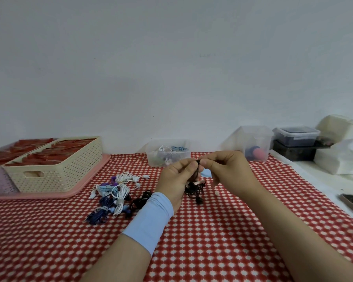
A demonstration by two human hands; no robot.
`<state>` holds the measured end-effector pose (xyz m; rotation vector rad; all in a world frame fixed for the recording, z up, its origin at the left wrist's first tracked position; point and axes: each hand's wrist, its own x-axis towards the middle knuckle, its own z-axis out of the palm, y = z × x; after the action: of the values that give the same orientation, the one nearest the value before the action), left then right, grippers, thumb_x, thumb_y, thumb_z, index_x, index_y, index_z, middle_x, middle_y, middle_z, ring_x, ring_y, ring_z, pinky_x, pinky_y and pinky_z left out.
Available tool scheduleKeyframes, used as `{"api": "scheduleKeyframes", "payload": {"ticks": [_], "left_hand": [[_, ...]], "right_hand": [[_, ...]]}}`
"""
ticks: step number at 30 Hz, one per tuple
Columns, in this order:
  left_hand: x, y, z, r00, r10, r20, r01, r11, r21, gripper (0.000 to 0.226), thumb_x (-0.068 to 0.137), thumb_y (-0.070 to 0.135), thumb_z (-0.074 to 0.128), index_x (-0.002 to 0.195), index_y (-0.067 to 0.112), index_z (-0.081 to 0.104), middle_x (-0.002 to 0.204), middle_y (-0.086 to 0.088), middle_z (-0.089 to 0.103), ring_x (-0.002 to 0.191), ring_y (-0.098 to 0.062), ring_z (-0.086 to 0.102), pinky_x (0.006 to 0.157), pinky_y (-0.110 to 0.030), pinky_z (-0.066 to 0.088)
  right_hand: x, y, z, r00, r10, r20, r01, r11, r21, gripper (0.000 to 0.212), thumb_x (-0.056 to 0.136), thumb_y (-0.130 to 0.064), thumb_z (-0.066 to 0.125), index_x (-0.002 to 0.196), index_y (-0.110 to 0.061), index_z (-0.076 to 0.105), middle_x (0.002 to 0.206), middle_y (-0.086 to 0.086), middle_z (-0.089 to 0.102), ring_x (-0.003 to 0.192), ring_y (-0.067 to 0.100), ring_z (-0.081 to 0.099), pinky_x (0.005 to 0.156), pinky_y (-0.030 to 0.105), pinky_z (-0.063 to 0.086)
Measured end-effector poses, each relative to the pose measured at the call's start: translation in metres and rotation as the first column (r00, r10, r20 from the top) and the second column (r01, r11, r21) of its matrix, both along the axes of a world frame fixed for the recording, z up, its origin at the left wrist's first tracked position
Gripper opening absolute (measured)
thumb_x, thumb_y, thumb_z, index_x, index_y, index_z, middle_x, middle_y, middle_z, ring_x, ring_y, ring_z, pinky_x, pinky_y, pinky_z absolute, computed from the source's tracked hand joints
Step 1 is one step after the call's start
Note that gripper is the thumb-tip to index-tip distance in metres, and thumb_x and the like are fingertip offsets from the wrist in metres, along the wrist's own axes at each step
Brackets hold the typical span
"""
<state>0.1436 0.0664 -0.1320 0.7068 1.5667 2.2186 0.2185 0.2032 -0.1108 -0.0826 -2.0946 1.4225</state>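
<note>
Pinching one black cable [194,190] (tangled): left hand [176,177], right hand [227,171].

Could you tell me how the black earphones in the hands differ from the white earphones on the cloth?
The black earphones hang tangled, pinched by the left hand and right hand; the white earphones lie untouched on the tablecloth, tied in a bundle. Both are thin cords.

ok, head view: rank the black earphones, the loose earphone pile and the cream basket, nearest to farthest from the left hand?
1. black earphones: pinched by the left hand, dangling just below it.
2. earphone pile: lying to its left.
3. cream basket: far left, on the pink tray.
</note>
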Motion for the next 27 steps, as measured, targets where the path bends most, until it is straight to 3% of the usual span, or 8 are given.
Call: {"api": "scheduleKeyframes", "payload": {"ticks": [3,6,11,14,18,22,27], "left_hand": [[0.001,-0.001,0.003,0.982,0.091,-0.165,-0.097,0.995,-0.029,0.013,0.092,0.008,0.063,0.091,0.017,0.073,0.081,0.001,0.076,0.078,-0.009,0.071,0.075,-0.021,0.054],[-0.001,-0.004,0.005,0.913,0.187,-0.363,-0.237,0.967,-0.098,0.013,0.089,0.006,0.068,0.089,0.019,0.072,0.079,0.005,0.076,0.077,-0.005,0.072,0.072,-0.015,0.054],[-0.007,-0.008,0.004,0.754,0.164,-0.636,-0.356,0.916,-0.187,0.017,0.086,0.009,0.072,0.088,0.026,0.073,0.077,0.011,0.074,0.070,-0.002,0.069,0.072,-0.016,0.055],[-0.007,-0.005,0.001,0.823,0.176,-0.540,-0.319,0.930,-0.182,0.010,0.089,0.008,0.069,0.094,0.014,0.074,0.079,0.006,0.075,0.069,-0.002,0.068,0.070,-0.015,0.054],[-0.007,-0.004,-0.001,0.943,0.123,-0.308,-0.181,0.969,-0.167,0.013,0.092,0.004,0.063,0.102,0.008,0.071,0.082,-0.002,0.076,0.070,-0.006,0.069,0.070,-0.016,0.054],[-0.008,-0.005,-0.001,0.975,0.071,-0.212,-0.100,0.986,-0.131,0.012,0.095,0.006,0.061,0.097,0.013,0.070,0.079,0.000,0.074,0.070,-0.005,0.066,0.069,-0.018,0.053],[-0.010,-0.008,-0.003,0.978,0.049,-0.203,-0.084,0.982,-0.168,0.013,0.095,0.013,0.062,0.090,0.018,0.072,0.074,0.005,0.071,0.068,-0.005,0.062,0.067,-0.018,0.053]], "right_hand": [[-0.002,-0.006,0.000,1.000,0.003,0.015,-0.002,0.998,-0.055,0.018,0.095,-0.014,0.067,0.079,-0.012,0.075,0.048,-0.011,0.058,0.043,0.002,0.050,0.046,0.027,0.051],[-0.004,-0.007,-0.001,0.994,0.056,0.092,-0.038,0.982,-0.187,0.028,0.096,-0.019,0.066,0.070,-0.008,0.069,0.049,0.005,0.048,0.043,0.014,0.043,0.047,0.031,0.051],[-0.003,-0.003,-0.005,0.959,0.194,0.208,-0.107,0.925,-0.365,0.025,0.098,-0.019,0.063,0.087,0.003,0.067,0.071,0.011,0.052,0.052,0.015,0.044,0.048,0.029,0.047],[-0.006,-0.003,-0.006,0.963,0.176,0.205,-0.088,0.921,-0.379,0.025,0.097,-0.019,0.064,0.095,0.005,0.071,0.076,0.010,0.063,0.055,0.015,0.052,0.049,0.030,0.050],[-0.006,-0.005,-0.005,0.987,0.092,0.133,-0.051,0.958,-0.282,0.011,0.094,-0.014,0.069,0.100,-0.011,0.077,0.089,0.015,0.075,0.058,0.017,0.059,0.051,0.030,0.053],[-0.003,-0.004,-0.003,0.989,0.103,0.106,-0.082,0.979,-0.189,0.013,0.095,-0.011,0.066,0.102,-0.011,0.078,0.087,0.015,0.076,0.057,0.019,0.063,0.049,0.030,0.053],[-0.001,0.001,-0.001,0.984,0.110,0.142,-0.102,0.993,-0.061,0.018,0.088,-0.007,0.074,0.106,-0.010,0.077,0.087,0.013,0.077,0.064,0.025,0.068,0.051,0.029,0.057]]}}
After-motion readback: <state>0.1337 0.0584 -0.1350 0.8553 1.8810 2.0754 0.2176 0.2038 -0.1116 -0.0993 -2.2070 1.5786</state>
